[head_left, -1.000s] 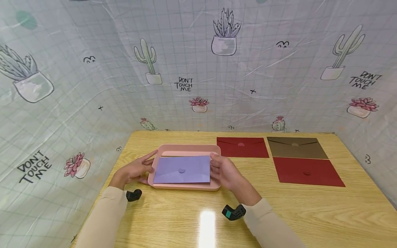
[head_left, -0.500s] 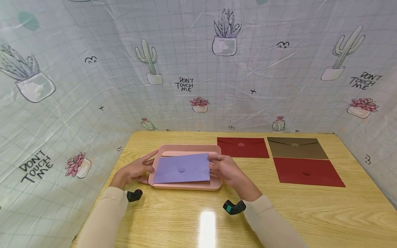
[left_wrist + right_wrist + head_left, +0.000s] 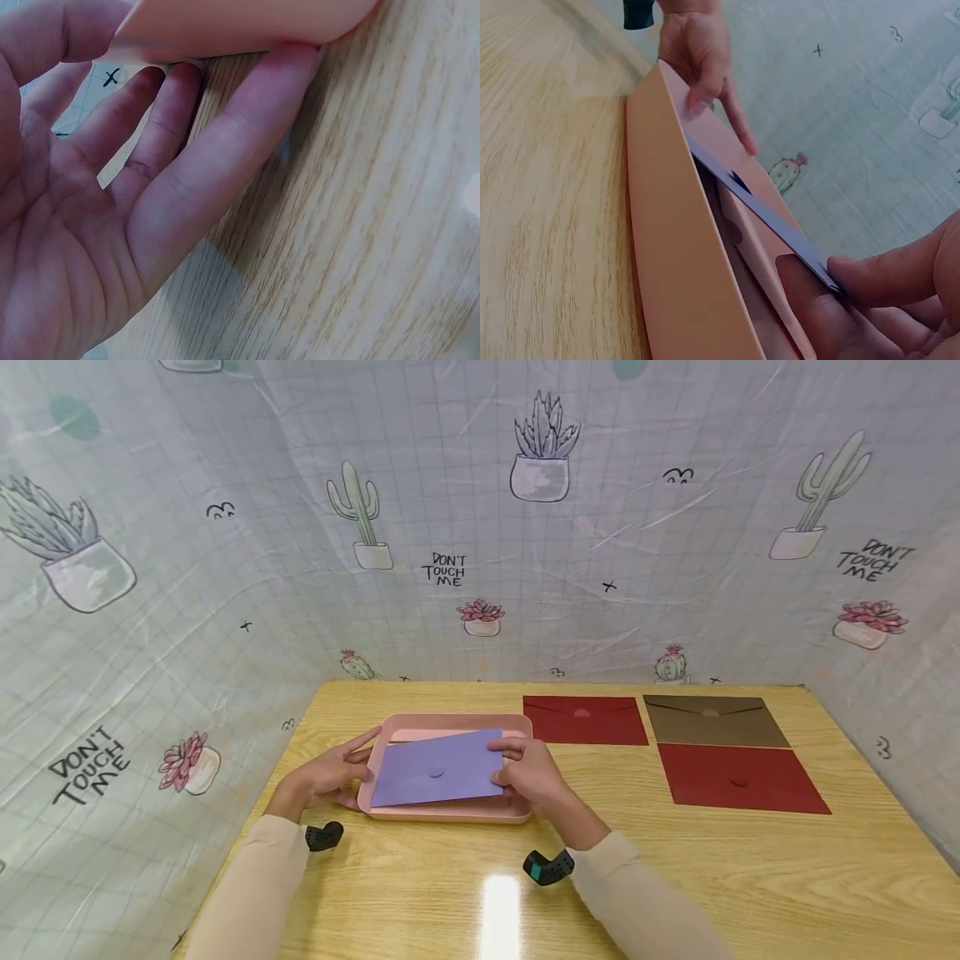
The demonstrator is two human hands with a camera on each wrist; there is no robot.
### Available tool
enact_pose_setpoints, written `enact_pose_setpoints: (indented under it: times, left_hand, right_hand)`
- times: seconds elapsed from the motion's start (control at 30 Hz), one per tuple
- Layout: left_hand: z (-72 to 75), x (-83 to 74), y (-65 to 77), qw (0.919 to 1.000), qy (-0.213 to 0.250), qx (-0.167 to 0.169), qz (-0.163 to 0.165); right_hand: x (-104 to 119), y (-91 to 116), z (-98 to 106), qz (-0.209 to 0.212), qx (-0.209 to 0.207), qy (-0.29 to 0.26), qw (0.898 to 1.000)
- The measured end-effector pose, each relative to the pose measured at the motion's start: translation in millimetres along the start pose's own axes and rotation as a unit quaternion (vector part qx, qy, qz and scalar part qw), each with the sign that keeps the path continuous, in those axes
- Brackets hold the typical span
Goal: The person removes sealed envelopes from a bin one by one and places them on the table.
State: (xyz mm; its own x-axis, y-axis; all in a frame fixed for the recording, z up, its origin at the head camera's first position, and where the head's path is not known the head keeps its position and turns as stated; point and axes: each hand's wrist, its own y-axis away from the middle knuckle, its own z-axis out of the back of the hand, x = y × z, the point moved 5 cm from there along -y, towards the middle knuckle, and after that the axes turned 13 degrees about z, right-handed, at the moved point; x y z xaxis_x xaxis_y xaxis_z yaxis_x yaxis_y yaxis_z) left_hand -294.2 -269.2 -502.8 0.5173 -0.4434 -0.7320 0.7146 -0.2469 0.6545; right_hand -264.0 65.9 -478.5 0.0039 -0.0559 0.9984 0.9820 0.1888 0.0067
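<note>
A pink tray [image 3: 450,817] with low walls stands on the table. My left hand [image 3: 322,778] grips its left end, with the thumb over the rim, as the right wrist view shows. In the left wrist view, fingers of that hand meet the tray [image 3: 247,26] from below. A purple envelope [image 3: 420,770] with a round tab lies tilted in the tray, its right end raised. My right hand [image 3: 534,774] pinches that raised end between thumb and fingers. Under the purple envelope [image 3: 761,214], the right wrist view shows more flat paper in the tray, mostly hidden.
To the right of the tray, a red envelope [image 3: 585,727] and a brown envelope [image 3: 712,727] lie near the back edge of the wooden table [image 3: 390,893]. Another red envelope [image 3: 738,781] lies in front of the brown one. A printed curtain [image 3: 420,635] hangs behind and at the sides.
My right hand has taken hold of the purple envelope's right end and lifted it, shifting slightly left. The left hand has stayed on the tray.
</note>
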Motion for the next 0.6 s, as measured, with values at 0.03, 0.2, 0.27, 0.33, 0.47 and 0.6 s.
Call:
enact_pose_setpoints:
  times: [0.03,0.2,0.27,0.33,0.47,0.6]
  left_hand:
    - [0.0,0.4,-0.2,1.0,0.001,0.001,0.0]
    - [-1.0,1.3,-0.9,1.0,0.002,0.005,-0.004]
    - [-0.7,1.4,-1.4,1.0,0.002,0.004,-0.004]
    - [0.0,0.7,-1.2,1.0,0.001,0.003,-0.004]
    - [1.3,0.4,-1.1,1.0,0.004,-0.001,0.0]
    - [2.0,0.5,-1.4,0.9999,0.011,-0.003,0.004]
  right_hand:
    - [-1,0,0,0.0,-0.005,0.003,1.0]
    - [-4,0,1,-0.006,-0.03,0.024,0.999]
    - [-3,0,2,-0.006,-0.034,0.032,0.999]
    - [-1,0,3,-0.005,-0.035,0.035,0.999]
    - [3,1,6,-0.006,-0.031,0.032,0.999]
    - [5,2,10,-0.006,-0.028,0.034,0.999]
